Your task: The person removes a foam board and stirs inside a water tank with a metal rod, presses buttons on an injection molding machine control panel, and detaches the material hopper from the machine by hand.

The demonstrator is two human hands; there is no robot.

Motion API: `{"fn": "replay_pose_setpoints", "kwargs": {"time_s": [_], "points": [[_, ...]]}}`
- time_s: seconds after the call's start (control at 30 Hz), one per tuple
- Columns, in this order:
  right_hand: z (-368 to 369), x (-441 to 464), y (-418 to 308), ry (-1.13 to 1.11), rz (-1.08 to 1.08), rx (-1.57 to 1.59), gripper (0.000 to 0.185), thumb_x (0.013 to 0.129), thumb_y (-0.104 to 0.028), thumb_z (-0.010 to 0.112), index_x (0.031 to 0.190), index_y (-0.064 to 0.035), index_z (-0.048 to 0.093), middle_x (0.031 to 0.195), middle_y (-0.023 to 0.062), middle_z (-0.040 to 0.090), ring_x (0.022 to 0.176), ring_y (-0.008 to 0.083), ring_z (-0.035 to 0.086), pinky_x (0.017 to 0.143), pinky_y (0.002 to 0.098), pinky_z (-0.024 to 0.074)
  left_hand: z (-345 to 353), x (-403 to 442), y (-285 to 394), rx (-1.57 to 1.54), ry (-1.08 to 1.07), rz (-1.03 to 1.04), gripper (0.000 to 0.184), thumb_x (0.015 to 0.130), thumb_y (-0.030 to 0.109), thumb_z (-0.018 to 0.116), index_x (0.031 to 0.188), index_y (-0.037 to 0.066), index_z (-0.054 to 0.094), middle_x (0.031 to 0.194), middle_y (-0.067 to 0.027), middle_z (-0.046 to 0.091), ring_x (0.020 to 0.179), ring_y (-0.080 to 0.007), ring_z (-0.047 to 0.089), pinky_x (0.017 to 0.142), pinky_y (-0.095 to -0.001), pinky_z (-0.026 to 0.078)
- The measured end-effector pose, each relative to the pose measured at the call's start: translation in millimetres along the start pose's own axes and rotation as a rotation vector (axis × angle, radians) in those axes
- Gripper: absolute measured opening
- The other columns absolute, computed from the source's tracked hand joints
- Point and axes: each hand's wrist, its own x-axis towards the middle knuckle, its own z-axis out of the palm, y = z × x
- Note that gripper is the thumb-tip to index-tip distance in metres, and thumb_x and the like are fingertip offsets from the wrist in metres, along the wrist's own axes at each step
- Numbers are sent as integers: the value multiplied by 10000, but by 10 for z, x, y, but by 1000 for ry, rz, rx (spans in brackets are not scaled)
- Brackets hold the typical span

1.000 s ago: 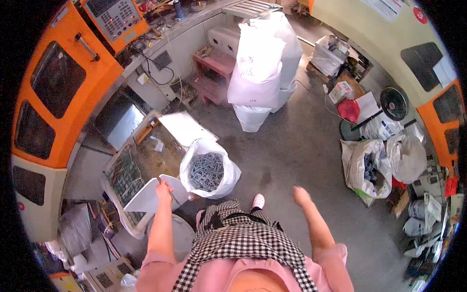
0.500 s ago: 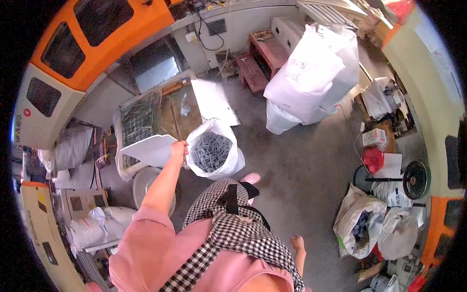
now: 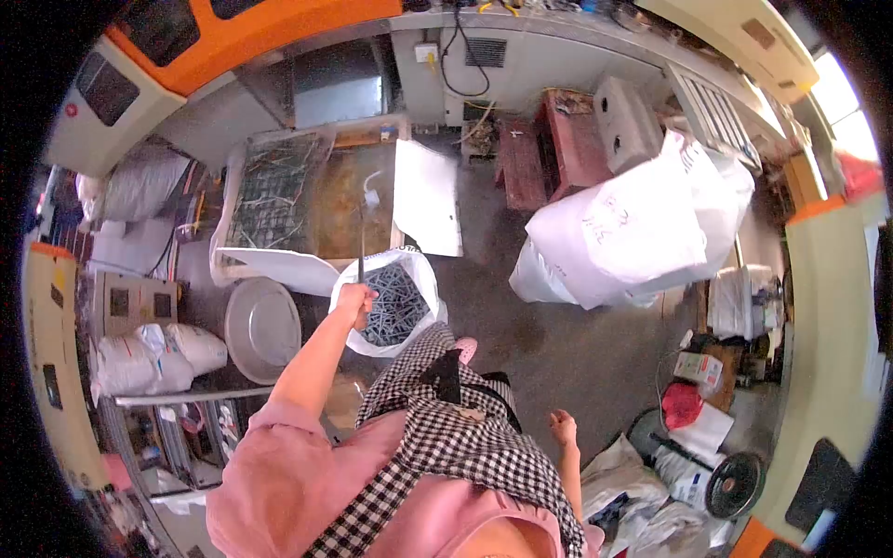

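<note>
Left fingers (image 3: 357,299) gripping a thin, dark, straight rod (image 3: 361,259), near an open white sack (image 3: 430,284), slim grey pieces (image 3: 395,299) inside

The basin (image 3: 263,332) sits left of the sack (image 3: 427,281) (pieces (image 3: 394,309) inside)

The only camera sits on the person's head and looks steeply down, over the chest, toward the floor (image 3: 502,372).

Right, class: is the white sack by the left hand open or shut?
Open: the sack gapes wide, showing grey pieces inside.
</note>
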Motion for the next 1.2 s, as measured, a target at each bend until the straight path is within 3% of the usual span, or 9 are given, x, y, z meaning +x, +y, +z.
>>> {"fn": "replay_pose_setpoints", "kwargs": {"time_s": [0.27,0.37,0.47,0.67,0.8,0.9,0.97,1.07,1.2], "points": [[-595,1236,-535,-390,107,-201,275,809,-171,566,1017,1,616,966,155,631,926,216,594,767,333,467,515,114,56,-144,-59,68,117,810,60,485,855,-47,472,675,-135,575,370,-149,447,317,-285,359],[-980,1923,-740,-475,-25,-297,215,789,-166,570,912,-7,645,891,130,650,846,208,611,735,332,474,834,138,136,-227,22,57,129,780,45,521,672,4,464,700,-168,576,366,-129,395,331,-298,322],[-1398,2479,-1233,-463,-339,-465,276,788,-267,512,758,-23,637,703,77,650,711,225,627,683,356,484,1059,360,149,-309,70,45,94,794,33,495,742,-43,476,681,-177,576,360,-150,416,323,-312,340],[-1655,3331,-1993,-131,-905,-659,348,833,-321,469,976,-39,616,797,107,652,742,290,619,768,376,468,1303,786,130,-307,171,11,117,757,5,493,810,-98,478,680,-200,582,361,-194,478,326,-332,380],[-1472,3481,-2882,-468,-648,-703,341,836,-280,497,1067,-39,566,851,140,641,755,302,615,796,370,456,1267,938,228,-374,166,-30,146,766,46,515,813,-91,492,670,-182,581,356,-201,485,324,-326,379],[-1269,3201,-3676,-375,-779,-664,335,824,-235,540,1096,-40,548,864,160,632,760,293,614,762,363,471,1196,1005,225,-373,169,5,138,768,43,509,817,-85,494,649,-178,573,332,-204,473,311,-324,359],[-1165,2976,-4259,-660,-508,-254,333,809,-213,568,1095,-43,547,859,163,629,772,279,613,732,353,482,1126,1105,159,-346,186,1,156,812,94,540,866,-48,506,659,-149,587,322,-179,444,314,-335,340],[-941,3264,-4477,-471,-959,-530,331,804,-207,575,1090,-44,548,853,166,628,776,279,613,707,351,488,988,1130,149,-455,212,75,147,818,91,534,844,-52,514,639,-140,574,324,-161,424,318,-319,344],[-956,3274,-4880,-469,-900,-512,292,788,-174,583,1052,-51,559,860,178,617,805,321,593,719,392,471,809,1682,-302,-235,420,324,152,814,107,548,804,-44,526,568,-110,540,325,-140,391,313,-306,313]]}}
